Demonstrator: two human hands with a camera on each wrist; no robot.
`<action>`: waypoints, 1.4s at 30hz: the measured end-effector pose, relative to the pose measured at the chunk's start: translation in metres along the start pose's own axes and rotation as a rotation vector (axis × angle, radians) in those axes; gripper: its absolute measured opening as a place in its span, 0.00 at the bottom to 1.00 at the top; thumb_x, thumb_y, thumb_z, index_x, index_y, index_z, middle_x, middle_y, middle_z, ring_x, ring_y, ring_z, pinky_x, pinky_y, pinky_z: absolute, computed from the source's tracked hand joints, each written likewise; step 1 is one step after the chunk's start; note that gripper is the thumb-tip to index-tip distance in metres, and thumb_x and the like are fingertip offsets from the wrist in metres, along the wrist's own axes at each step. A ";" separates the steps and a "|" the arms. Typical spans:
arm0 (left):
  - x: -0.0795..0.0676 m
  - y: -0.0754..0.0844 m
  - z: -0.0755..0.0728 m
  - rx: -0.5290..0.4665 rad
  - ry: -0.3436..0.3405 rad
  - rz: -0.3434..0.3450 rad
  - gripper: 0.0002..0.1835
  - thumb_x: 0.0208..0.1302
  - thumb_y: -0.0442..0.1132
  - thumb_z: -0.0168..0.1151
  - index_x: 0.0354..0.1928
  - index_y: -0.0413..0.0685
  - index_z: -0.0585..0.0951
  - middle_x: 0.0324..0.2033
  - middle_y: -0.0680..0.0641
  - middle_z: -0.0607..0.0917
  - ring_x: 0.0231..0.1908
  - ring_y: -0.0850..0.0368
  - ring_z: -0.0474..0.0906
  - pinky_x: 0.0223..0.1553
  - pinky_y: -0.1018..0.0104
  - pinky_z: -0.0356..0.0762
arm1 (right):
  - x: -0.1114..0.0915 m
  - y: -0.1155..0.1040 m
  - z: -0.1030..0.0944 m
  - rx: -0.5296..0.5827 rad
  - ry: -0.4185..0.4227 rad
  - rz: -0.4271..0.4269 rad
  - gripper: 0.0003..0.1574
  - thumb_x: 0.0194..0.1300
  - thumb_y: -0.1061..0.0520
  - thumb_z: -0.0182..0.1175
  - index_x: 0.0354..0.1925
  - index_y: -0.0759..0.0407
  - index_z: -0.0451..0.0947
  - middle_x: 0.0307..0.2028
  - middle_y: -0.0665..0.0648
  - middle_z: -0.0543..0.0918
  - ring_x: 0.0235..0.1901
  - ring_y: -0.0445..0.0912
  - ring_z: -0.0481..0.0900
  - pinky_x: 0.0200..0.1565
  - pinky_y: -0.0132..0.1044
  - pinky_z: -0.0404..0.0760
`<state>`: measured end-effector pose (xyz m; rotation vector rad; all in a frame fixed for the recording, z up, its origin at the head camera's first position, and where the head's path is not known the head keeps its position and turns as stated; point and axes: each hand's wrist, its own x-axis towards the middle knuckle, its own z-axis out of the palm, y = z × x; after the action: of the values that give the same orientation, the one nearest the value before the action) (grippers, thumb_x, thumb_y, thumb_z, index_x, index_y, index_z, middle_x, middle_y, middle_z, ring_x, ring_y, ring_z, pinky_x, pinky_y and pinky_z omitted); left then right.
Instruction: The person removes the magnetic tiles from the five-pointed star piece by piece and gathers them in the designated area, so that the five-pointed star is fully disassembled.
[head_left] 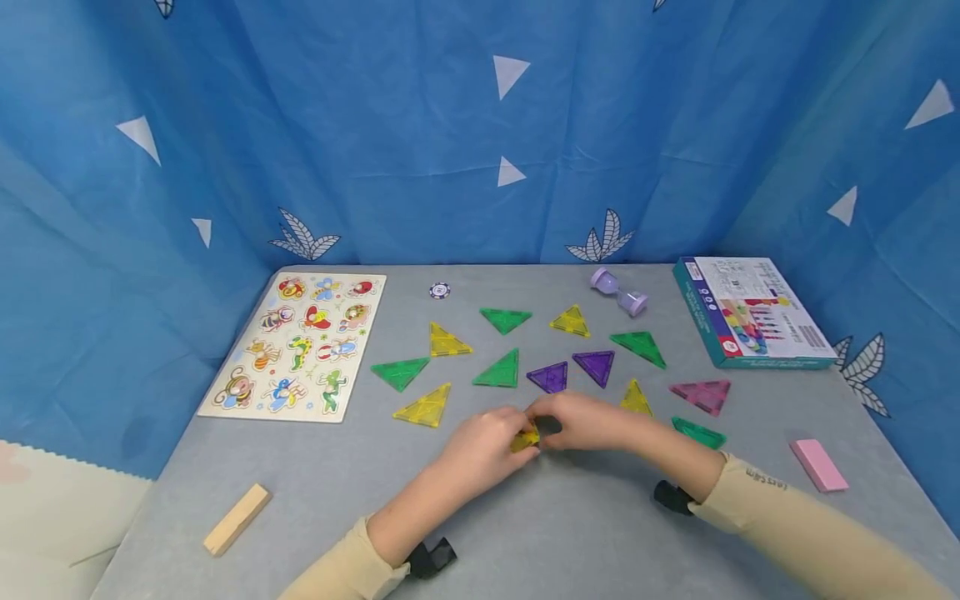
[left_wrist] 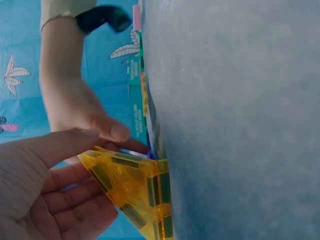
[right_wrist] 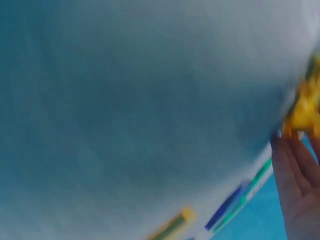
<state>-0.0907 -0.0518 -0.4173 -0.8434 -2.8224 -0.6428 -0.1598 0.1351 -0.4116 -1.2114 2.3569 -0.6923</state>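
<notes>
Yellow translucent magnetic tiles (left_wrist: 127, 185), triangular and joined edge to edge, stand tilted up on the grey table between the two hands. My left hand (head_left: 487, 443) pinches them, its thumb along the upper corner and its fingers behind in the left wrist view. From the other side my right hand (head_left: 581, 421) holds the same tiles with its fingertips, close against the left fingers. The hands hide much of the tiles in the head view. Just beyond lie two purple triangle tiles (head_left: 594, 367), with a green triangle tile (head_left: 501, 371) to their left.
More yellow triangle tiles (head_left: 426, 407), green ones and a pink triangle tile (head_left: 705, 395) lie around. An insect puzzle board (head_left: 352, 333) is left, a wooden block (head_left: 237, 520) nearer. A purple sand timer (head_left: 618, 292), a box (head_left: 757, 312) and a pink block (head_left: 819, 465) are right.
</notes>
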 end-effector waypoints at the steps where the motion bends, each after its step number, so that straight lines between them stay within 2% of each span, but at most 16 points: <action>1: -0.001 0.001 -0.001 0.030 -0.003 -0.009 0.14 0.53 0.50 0.69 0.37 0.49 0.82 0.32 0.54 0.82 0.29 0.63 0.78 0.29 0.71 0.76 | -0.003 -0.001 0.006 -0.033 0.030 -0.010 0.20 0.58 0.59 0.63 0.51 0.57 0.78 0.46 0.49 0.81 0.48 0.44 0.78 0.50 0.39 0.77; 3: -0.004 0.003 -0.003 0.099 -0.008 -0.031 0.18 0.52 0.52 0.69 0.39 0.48 0.81 0.32 0.53 0.82 0.31 0.61 0.79 0.29 0.69 0.77 | -0.009 -0.004 0.015 -0.085 0.097 -0.027 0.20 0.59 0.55 0.64 0.50 0.56 0.79 0.45 0.49 0.82 0.47 0.42 0.78 0.48 0.36 0.77; 7: -0.010 0.005 -0.005 0.208 -0.005 -0.089 0.20 0.50 0.55 0.70 0.35 0.47 0.80 0.27 0.52 0.81 0.26 0.59 0.79 0.22 0.68 0.76 | -0.014 -0.012 0.024 -0.164 0.213 -0.050 0.18 0.59 0.53 0.64 0.47 0.57 0.80 0.41 0.49 0.83 0.41 0.41 0.81 0.42 0.33 0.79; 11: -0.013 0.005 -0.009 0.193 0.007 -0.112 0.15 0.51 0.49 0.71 0.31 0.46 0.79 0.23 0.52 0.81 0.21 0.59 0.77 0.18 0.69 0.73 | -0.014 -0.019 0.031 -0.174 0.318 -0.040 0.10 0.58 0.54 0.65 0.40 0.55 0.82 0.33 0.48 0.84 0.33 0.39 0.81 0.34 0.29 0.79; 14: -0.013 0.004 -0.011 0.169 0.010 -0.103 0.11 0.53 0.44 0.70 0.32 0.46 0.81 0.24 0.51 0.82 0.22 0.59 0.78 0.20 0.69 0.73 | -0.014 -0.021 0.034 -0.124 0.388 -0.006 0.06 0.57 0.56 0.65 0.35 0.54 0.81 0.29 0.48 0.84 0.29 0.37 0.81 0.31 0.27 0.79; 17: -0.013 0.003 -0.013 0.165 0.003 -0.097 0.10 0.54 0.43 0.69 0.33 0.46 0.81 0.24 0.51 0.82 0.22 0.59 0.78 0.20 0.69 0.74 | -0.013 -0.021 0.036 -0.039 0.420 0.038 0.04 0.57 0.58 0.65 0.32 0.57 0.80 0.27 0.49 0.83 0.27 0.37 0.81 0.29 0.25 0.78; 22: -0.014 0.003 -0.014 0.156 -0.017 -0.100 0.10 0.54 0.43 0.69 0.33 0.45 0.81 0.25 0.50 0.83 0.23 0.58 0.79 0.22 0.68 0.75 | -0.016 -0.013 0.031 0.156 0.438 0.153 0.02 0.59 0.61 0.63 0.31 0.59 0.78 0.27 0.49 0.82 0.27 0.37 0.79 0.27 0.27 0.78; 27: -0.016 0.001 -0.013 0.127 -0.018 -0.098 0.10 0.53 0.41 0.69 0.34 0.45 0.82 0.27 0.50 0.85 0.26 0.58 0.81 0.25 0.67 0.77 | -0.024 -0.002 0.023 0.233 0.448 0.257 0.03 0.60 0.62 0.62 0.30 0.57 0.77 0.27 0.50 0.81 0.27 0.39 0.78 0.26 0.30 0.78; 31: -0.018 0.001 -0.012 0.118 -0.027 -0.096 0.11 0.52 0.40 0.69 0.36 0.44 0.82 0.28 0.50 0.84 0.26 0.58 0.80 0.24 0.68 0.77 | -0.034 0.005 0.017 0.338 0.450 0.332 0.02 0.61 0.61 0.62 0.32 0.58 0.77 0.28 0.51 0.81 0.27 0.45 0.79 0.26 0.34 0.78; 35: -0.019 0.000 -0.012 0.106 -0.017 -0.089 0.10 0.53 0.40 0.69 0.36 0.45 0.82 0.28 0.50 0.84 0.25 0.58 0.80 0.24 0.68 0.77 | -0.045 0.012 0.009 0.484 0.452 0.369 0.05 0.62 0.61 0.60 0.37 0.62 0.75 0.30 0.55 0.83 0.31 0.51 0.82 0.32 0.39 0.82; 39: -0.019 -0.001 -0.011 0.076 -0.007 -0.094 0.12 0.53 0.39 0.68 0.39 0.45 0.82 0.32 0.50 0.85 0.29 0.58 0.81 0.28 0.67 0.79 | -0.054 0.019 0.006 0.698 0.369 0.419 0.11 0.64 0.62 0.58 0.42 0.69 0.72 0.31 0.61 0.83 0.34 0.53 0.83 0.36 0.43 0.82; 42: -0.020 -0.002 -0.011 0.063 -0.008 -0.097 0.12 0.53 0.40 0.68 0.40 0.45 0.83 0.32 0.50 0.85 0.30 0.59 0.81 0.28 0.67 0.79 | -0.059 0.024 0.007 0.834 0.304 0.476 0.15 0.64 0.62 0.58 0.44 0.72 0.71 0.32 0.62 0.84 0.35 0.52 0.84 0.38 0.42 0.82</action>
<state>-0.0751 -0.0677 -0.4131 -0.7040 -2.8891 -0.5602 -0.1393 0.1943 -0.4245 -0.1911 2.0558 -1.5306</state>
